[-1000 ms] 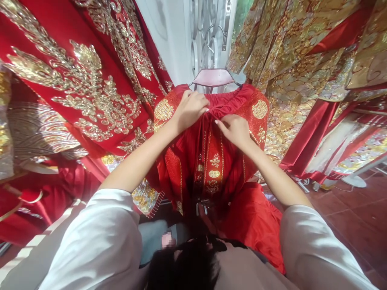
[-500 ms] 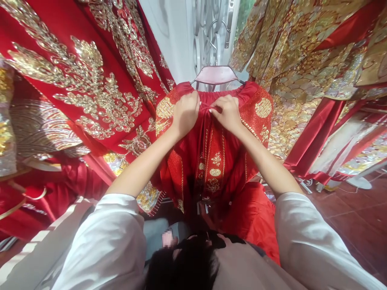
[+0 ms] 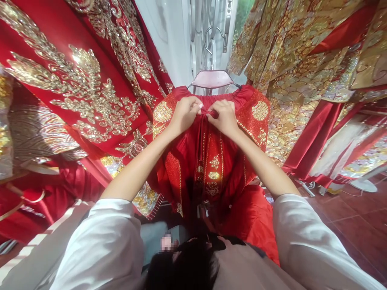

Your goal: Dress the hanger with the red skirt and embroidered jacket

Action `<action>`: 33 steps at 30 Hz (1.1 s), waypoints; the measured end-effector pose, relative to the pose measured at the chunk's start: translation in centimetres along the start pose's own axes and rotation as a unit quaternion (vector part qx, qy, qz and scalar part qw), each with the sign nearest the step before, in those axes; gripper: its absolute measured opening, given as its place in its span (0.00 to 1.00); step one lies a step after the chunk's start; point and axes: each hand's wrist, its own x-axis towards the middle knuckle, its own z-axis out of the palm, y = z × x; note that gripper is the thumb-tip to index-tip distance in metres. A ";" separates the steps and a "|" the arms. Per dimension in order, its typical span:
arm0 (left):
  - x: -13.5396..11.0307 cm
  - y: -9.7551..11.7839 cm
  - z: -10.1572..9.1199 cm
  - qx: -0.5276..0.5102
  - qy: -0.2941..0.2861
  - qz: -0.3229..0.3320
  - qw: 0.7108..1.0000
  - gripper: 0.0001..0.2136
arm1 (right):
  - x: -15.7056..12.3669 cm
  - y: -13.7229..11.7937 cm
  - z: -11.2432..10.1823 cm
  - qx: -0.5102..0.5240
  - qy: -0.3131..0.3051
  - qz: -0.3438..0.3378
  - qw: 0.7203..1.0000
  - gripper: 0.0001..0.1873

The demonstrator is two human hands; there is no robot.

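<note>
Left hand (image 3: 185,114) state?

Narrow pinch, fingers and thumb closed on the red tie cord (image 3: 208,113) at waistband centre. Right hand (image 3: 225,117) same, on the other side of the cord. The two hands nearly touch.

Where's the garment?

Red skirt (image 3: 208,169) with gold embroidery, hanging upright from a pink hanger (image 3: 211,79). Its wire hook (image 3: 208,48) sits on a white metal grille (image 3: 198,44). Gathered waistband (image 3: 236,96) faces the person, gold double-happiness roundel (image 3: 260,110) to its right.

Which step is this?

Judging from the pose, working the tie at the waistband. Tying or undoing? Cannot tell, fingers hide the crossing point.

Next move needs what?

My read: keep both pinches on the cord, keep any tension light. Skirt hangs free with nothing behind the waist, so a hard pull would load the hanger.

Anything close by?

Red robe with gold embroidery (image 3: 81,92) hanging left, gold scale-pattern robe (image 3: 302,88) hanging right. White sleeves (image 3: 105,241) cover both upper arms. Red tile floor (image 3: 356,213) at lower right.
</note>
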 end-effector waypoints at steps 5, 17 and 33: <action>0.5 -0.5 -1.1 -0.017 -0.047 -0.002 0.999 0.09 | 0.0 -0.1 0.0 -0.004 0.000 -0.005 1.000 0.06; 3.0 -3.0 -6.7 0.089 -0.057 0.108 0.988 0.27 | -1.7 6.8 -6.9 -0.045 0.119 0.064 0.990 0.26; 0.3 -5.2 -5.2 0.058 0.064 -0.036 0.996 0.16 | -1.1 17.3 -5.1 0.379 0.037 0.194 0.904 0.32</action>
